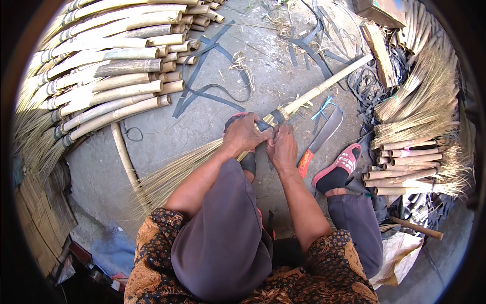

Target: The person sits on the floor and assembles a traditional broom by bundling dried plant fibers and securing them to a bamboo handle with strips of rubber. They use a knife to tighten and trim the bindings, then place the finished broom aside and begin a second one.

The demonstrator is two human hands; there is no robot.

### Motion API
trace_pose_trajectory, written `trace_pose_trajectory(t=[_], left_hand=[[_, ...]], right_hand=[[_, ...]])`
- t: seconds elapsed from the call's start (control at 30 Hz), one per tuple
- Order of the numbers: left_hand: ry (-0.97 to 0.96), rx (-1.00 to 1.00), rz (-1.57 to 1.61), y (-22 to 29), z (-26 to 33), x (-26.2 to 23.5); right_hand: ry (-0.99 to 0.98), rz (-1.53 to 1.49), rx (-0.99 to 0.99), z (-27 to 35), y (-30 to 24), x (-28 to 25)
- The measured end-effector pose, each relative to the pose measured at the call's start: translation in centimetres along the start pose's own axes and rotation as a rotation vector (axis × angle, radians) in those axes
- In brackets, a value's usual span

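A broom lies slantwise before me, its pale bamboo handle (329, 83) pointing to the far right and its straw bristles (167, 175) fanning to the near left. Dark strip (277, 116) wraps the joint between handle and straw. My left hand (244, 134) is closed around the broom just below this binding, a piece of black strip at its fingertips. Close beside it, my right hand (283, 148) is closed with its fingers pinched at the black strip; part of the strip is hidden under the fingers. My raised left knee (217, 228) is beneath my left forearm.
A knife (326, 129) with an orange handle lies right of my hands, near my sandalled foot (347, 161). Finished-looking brooms (116, 66) are stacked at far left. Straw bundles (425, 96), bamboo pieces (410, 164) and tangled black strips (364, 83) fill the right. Loose strips (212, 96) litter the floor.
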State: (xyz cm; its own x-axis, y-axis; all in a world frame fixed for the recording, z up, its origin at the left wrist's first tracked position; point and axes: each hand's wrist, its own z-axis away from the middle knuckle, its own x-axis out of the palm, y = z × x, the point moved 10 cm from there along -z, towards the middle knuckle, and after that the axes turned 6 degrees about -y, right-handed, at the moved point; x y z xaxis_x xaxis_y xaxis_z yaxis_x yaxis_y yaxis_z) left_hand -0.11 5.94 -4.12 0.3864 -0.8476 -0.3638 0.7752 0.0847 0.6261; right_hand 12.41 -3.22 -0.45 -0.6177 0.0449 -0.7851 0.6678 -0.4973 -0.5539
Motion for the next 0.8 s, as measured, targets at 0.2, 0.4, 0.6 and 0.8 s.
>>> trace_pose_trajectory(t=[0.2,0.4,0.6,0.8], left_hand=[[-0.136,0.124,-0.132,1.0,0.0,0.7],[-0.148,0.241,-0.274,3.5,4.5,-3.8],[-0.007,0.108,-0.897,6.3,16.3,-14.6],[0.356,0.282,-1.250,13.4,28.2,-22.4]], right_hand=[[-0.117,0.035,-0.162,0.2,1.2,-1.2],[0.084,0.189,0.018,0.5,8.7,-12.5],[0.342,0.613,-0.052,2.3,11.6,-24.6],[-0.192,0.414,0.024,4.4,14.1,-18.9]])
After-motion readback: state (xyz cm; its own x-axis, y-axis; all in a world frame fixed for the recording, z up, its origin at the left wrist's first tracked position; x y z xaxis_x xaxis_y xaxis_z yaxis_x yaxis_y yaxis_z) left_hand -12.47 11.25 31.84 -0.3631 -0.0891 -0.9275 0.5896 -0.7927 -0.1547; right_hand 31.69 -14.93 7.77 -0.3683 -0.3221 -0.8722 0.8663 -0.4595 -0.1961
